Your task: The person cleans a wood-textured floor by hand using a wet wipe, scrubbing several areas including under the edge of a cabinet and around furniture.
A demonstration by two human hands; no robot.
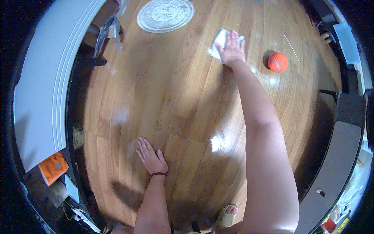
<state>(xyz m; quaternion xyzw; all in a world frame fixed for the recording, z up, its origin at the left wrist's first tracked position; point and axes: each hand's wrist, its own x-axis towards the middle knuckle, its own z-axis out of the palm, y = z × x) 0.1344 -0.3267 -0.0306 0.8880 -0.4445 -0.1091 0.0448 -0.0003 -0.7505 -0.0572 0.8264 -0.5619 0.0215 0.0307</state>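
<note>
My right hand [233, 51] lies spread on a white cloth or wipe [219, 41], pressing it against the wood-patterned floor [187, 111]. Whitish residue shows on the boards by the cloth's left edge. To the right of that hand rests an orange textured ball [278, 62] with a grey band around it. Closer to me, my left hand [151, 156] is flat on the bare floor, fingers apart, holding nothing. A dark red beaded bracelet circles its wrist.
A round, clear patterned plate [165, 14] lies far ahead. A thin white stick [291, 48] is right of the ball. Light grey furniture [43, 84] with an orange packet [54, 167] borders the left. Grey-topped furniture [336, 155] lines the right. My sandalled foot [229, 215] shows below.
</note>
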